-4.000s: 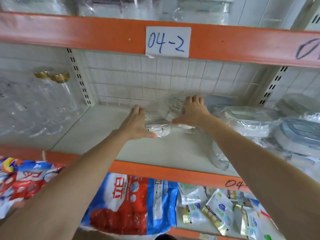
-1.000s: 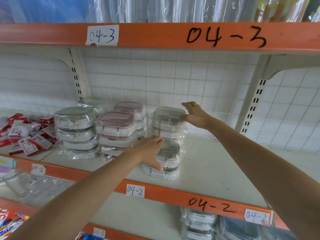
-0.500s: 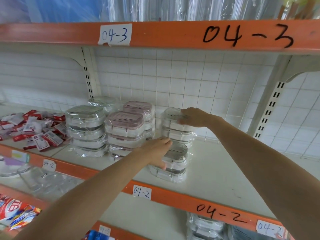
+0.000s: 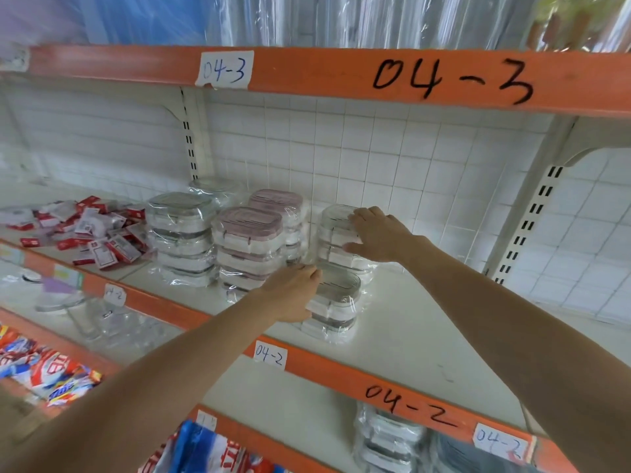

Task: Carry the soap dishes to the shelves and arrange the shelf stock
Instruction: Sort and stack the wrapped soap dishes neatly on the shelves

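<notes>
We see bright, even daylight with soft shadows, glare on the plastic wrap (image 4: 341, 25) above, motion blur at left, and wide-angle bending of the shelf beams (image 4: 307, 76).

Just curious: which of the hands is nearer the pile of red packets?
Left. The left hand rests on the front soap dish stack, a few stacks right of the red packets; the right hand is farther right.

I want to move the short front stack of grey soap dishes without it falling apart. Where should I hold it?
Probably grip the grey stack low, by its two long sides, reaching in from the open shelf front. It is a loose wrapped pile with rounded ends, so squeezing the bottom dish keeps it together.
</notes>
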Demonstrator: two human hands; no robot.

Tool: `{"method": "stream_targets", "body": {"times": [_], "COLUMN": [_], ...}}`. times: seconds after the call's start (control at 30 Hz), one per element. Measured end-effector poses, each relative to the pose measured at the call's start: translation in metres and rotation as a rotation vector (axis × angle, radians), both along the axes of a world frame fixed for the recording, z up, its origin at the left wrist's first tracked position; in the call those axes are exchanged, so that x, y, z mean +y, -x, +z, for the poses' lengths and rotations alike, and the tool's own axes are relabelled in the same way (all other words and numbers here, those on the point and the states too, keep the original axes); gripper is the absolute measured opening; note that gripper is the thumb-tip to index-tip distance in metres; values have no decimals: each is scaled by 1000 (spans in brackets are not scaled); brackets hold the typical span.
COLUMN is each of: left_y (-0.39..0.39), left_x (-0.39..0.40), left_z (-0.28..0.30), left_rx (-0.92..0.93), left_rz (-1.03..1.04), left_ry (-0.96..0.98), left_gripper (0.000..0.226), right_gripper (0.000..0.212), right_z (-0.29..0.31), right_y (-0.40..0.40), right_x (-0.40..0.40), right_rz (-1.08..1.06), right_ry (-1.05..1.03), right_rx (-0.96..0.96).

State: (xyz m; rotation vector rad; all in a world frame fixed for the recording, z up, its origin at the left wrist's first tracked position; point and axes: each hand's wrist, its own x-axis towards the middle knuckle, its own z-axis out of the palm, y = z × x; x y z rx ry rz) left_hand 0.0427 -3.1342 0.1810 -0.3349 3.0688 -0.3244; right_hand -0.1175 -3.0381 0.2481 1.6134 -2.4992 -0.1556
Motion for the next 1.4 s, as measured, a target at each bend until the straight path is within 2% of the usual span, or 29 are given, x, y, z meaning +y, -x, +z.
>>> {"method": "stream_targets", "body": {"times": [0.17, 0.37, 0.6, 0.83, 1.03, 1.23, 1.4], "left_y": [-21, -53, -116, -144, -130, -80, -33], "left_x": [20, 41, 57, 71, 60, 33, 24], "left_z": [3, -3, -52, -123, -179, -245, -293], "left_rx": [90, 182, 89, -36, -73, 11, 69], "left_rz": [13, -88, -152, -172, -125, -65, -74], "left_ry": [28, 46, -121, -289, -325, -345, -363], "left_gripper": [60, 39, 33, 45, 49, 48, 38], "right_gripper": [66, 54, 52, 53, 62, 62, 66], "right_z": [-6, -22, -86, -166, -231, -298, -327], "right_y": [-31, -75, -161, -215, -203, -156, -108], "right_x": [27, 70, 106, 141, 132, 105, 115], "right_rz": [58, -17, -102, -148, -191, -239, -296], "right_ry": [35, 81, 35, -88, -145, -31, 55], "right_rx": [44, 47, -107, -253, -334, -238, -163]}}
